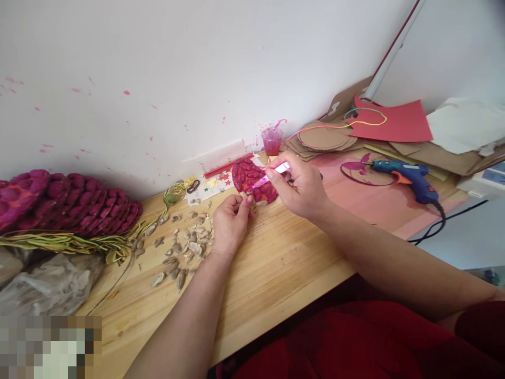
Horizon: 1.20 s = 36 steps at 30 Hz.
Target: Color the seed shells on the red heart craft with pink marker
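Note:
My left hand (232, 221) pinches the lower edge of a round disc (245, 172) covered with peanut shells painted magenta. A few shells at its lower edge are still pale. In my right hand (298, 184) is a paintbrush (282, 167) with a white handle, and its pink-wet bristles point at the disc's lower middle. Whether the tip touches the surface is hard to make out. Just behind the disc stands a clear plastic cup (272, 141) of pink paint. Loose peanut shells (193, 245) lie scattered to the left of my left hand.
At left, a row of magenta shell-covered discs (74, 202) leans over yellow-green cords (67, 241) and a plastic bag (51, 281). To the right are cardboard discs (325, 138), red paper (410, 123) and a blue glue gun (414, 176) with its cable. A paint-spotted wall (158, 68) bounds the wooden table (272, 273).

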Each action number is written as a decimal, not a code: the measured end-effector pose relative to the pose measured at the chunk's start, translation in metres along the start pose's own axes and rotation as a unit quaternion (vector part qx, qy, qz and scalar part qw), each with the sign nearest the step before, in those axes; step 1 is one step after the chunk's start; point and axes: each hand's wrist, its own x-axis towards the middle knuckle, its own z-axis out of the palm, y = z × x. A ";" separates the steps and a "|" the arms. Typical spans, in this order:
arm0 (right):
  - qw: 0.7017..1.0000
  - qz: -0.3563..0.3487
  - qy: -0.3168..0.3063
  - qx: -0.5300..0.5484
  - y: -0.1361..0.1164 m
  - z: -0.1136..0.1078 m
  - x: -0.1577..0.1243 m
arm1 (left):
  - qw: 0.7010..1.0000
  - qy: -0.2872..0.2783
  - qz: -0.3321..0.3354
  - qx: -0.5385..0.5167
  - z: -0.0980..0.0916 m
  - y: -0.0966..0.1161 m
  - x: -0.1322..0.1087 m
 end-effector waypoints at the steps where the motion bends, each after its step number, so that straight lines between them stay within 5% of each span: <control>1: 1.000 0.001 0.006 -0.005 0.000 0.000 0.000 | 1.000 0.000 -0.001 -0.002 0.000 0.000 0.000; 36: 0.998 0.001 -0.066 0.012 -0.005 -0.001 -0.001 | 1.000 -0.002 0.010 -0.028 -0.001 -0.008 0.002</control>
